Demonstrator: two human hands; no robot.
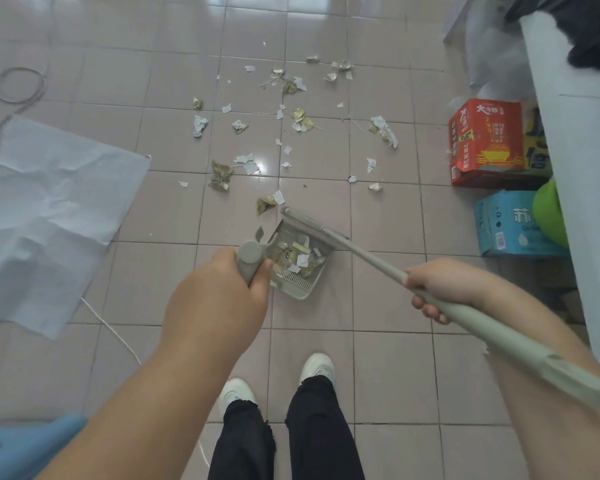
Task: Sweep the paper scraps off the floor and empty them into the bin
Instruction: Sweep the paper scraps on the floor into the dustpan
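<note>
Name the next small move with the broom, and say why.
Probably reach the broom head out past the gold scrap lying just beyond the dustpan mouth and draw it in: it is the closest piece, and many scraps lie farther out.

Left: crumpled white sheet [45,216], thin cord [113,332], wire loop [20,85].
Right: red carton [485,142] beside blue carton [510,226], white cabinet [582,140], green thing [549,211].

Bare forearms, black ripped-hem trousers [312,431], white shoes [317,368]
</note>
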